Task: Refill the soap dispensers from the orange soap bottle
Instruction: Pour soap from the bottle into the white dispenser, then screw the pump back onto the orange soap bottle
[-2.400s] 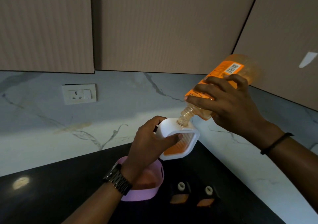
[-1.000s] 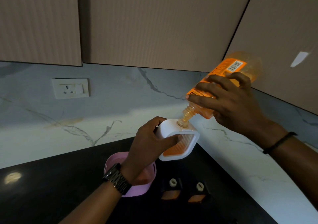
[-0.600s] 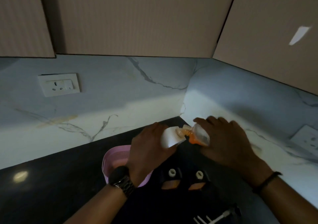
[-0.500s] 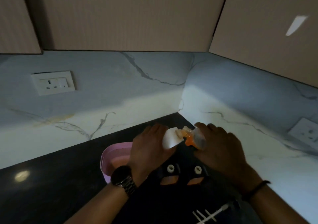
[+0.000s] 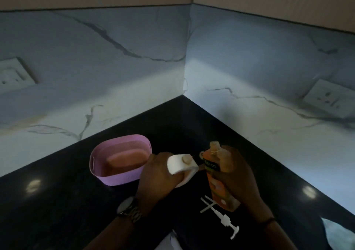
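Left hand (image 5: 159, 174) curls round the white dispenser (image 5: 180, 166). Right hand (image 5: 240, 180) grips the upright orange bottle (image 5: 216, 178) just beside it, low over the desk (image 5: 57, 201). Pouring appears complete; refitting the pump (image 5: 221, 216) likely follows.

Most of the white soap dispenser (image 5: 180, 165) is covered by the fingers (image 5: 157, 158) of the left hand (image 5: 155, 178) curled round it, so only its top and one edge are seen. The right side of the orange soap bottle (image 5: 217, 182) is hidden behind the right hand (image 5: 240, 178) gripping it, and the print on its dark label is blurred beyond reading. Whether its base is set on the dark worktop (image 5: 57, 201) cannot be told. A wall socket (image 5: 13, 76) is cut off at the left edge of the frame, and another socket (image 5: 332, 100) is clipped at the right edge. A pale shape (image 5: 338, 236) in the lower right corner is cut by the edges and cannot be identified.
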Motion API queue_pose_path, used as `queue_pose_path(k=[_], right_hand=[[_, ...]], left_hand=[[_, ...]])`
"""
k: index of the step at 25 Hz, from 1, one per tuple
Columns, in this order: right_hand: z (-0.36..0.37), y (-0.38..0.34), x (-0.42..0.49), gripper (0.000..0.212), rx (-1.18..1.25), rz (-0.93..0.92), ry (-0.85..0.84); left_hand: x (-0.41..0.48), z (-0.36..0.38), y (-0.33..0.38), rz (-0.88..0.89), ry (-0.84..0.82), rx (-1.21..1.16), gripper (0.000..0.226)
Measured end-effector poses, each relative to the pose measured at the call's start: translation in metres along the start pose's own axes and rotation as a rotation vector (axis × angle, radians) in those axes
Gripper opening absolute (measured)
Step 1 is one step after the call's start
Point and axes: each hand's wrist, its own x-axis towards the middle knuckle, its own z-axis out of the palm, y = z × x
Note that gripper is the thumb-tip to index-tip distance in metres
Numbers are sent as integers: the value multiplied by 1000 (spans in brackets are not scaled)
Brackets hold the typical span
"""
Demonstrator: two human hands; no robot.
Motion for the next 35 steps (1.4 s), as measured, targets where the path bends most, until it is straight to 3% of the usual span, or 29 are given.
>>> queue_pose_path(k=[5,12,16,18,21,24,28,35], right_hand=[[-3,28,-31,71,248,111,63],[4,73,-67,86,409,265,265],[5,88,-82,83,505,313,330],[5,93,-88,81,533,339,350],[6,104,-97,82,535,362,390],[8,117,-105,86,537,382,446],[8,126,-108,85,601,409,531],[12,144,-120,89,615,439,632]], left_hand=[[-27,37,-16,-86,-127,-268,61],[-31,58,-33,-201,-225,-401,77],[-39,65,-28,-58,-58,-36,78],[-47,70,-10,68,-14,39,69],[-58,91,8,233,-184,15,48],[-58,120,21,340,-402,33,41],[-37,145,47,402,-448,75,37],[23,180,78,336,-491,197,38]])
